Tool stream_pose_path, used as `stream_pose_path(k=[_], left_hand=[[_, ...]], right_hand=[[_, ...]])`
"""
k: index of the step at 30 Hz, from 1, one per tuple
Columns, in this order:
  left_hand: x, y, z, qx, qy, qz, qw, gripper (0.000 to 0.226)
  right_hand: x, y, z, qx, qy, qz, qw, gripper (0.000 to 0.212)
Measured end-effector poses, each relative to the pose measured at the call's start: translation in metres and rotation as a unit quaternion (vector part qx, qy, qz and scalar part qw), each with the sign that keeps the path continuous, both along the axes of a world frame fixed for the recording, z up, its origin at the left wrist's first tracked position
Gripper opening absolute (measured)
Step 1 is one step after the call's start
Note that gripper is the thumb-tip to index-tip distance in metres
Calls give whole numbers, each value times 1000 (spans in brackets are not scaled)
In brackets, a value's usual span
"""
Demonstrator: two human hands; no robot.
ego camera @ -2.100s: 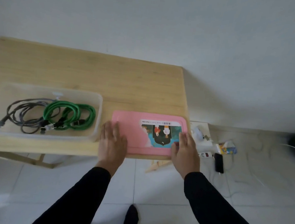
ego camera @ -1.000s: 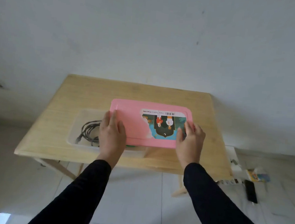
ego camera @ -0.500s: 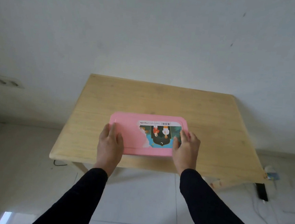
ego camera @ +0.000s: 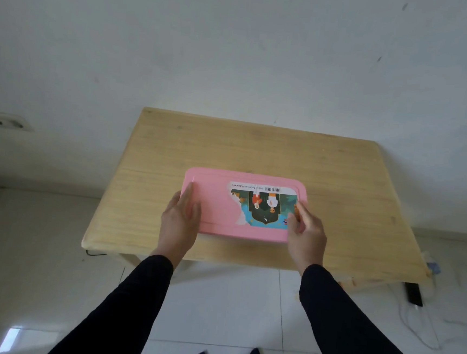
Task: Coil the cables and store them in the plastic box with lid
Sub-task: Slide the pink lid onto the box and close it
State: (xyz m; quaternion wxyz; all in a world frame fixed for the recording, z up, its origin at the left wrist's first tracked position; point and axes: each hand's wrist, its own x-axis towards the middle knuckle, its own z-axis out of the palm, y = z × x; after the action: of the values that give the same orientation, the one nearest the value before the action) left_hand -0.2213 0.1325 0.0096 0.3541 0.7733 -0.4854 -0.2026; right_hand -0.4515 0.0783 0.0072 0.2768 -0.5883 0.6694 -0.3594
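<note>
Near the table's (ego camera: 340,169) front edge, we have carried the pink lid (ego camera: 213,203) from the right corner onto the box, now wholly hidden beneath. Our left hand (ego camera: 179,221) lies flat-fingered at its left end; our right hand (ego camera: 305,234) pinches the right end. Cables stowed; only pressing shut remains.

Pale wooden table (ego camera: 257,150) against plain white wall (ego camera: 237,50); wall socket (ego camera: 4,122) at left; glossy white tiled floor (ego camera: 34,272).
</note>
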Motion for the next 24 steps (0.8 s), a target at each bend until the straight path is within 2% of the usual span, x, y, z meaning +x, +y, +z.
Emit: stream_pose_path(k=[2,5,13,20,24], left_hand=[[0,5,-4,-3,28,-4,1000,47],[-2,3,-5,-13,58,11,998,45],[7,-51,5,-41,55,39,997,44],[8,-152,9,-53,66,53,995,45],[8,-205,1,-32,60,62,996,45]], right_hand=[[-1,6,4,63,-90,-11,994,36],[0,6,1,65,-129,-29,989,35],[11,-51,12,37,-142,-27,989,36],[12,-150,16,34,-140,-21,989,36],[12,-206,6,36,-128,-14,991,37]])
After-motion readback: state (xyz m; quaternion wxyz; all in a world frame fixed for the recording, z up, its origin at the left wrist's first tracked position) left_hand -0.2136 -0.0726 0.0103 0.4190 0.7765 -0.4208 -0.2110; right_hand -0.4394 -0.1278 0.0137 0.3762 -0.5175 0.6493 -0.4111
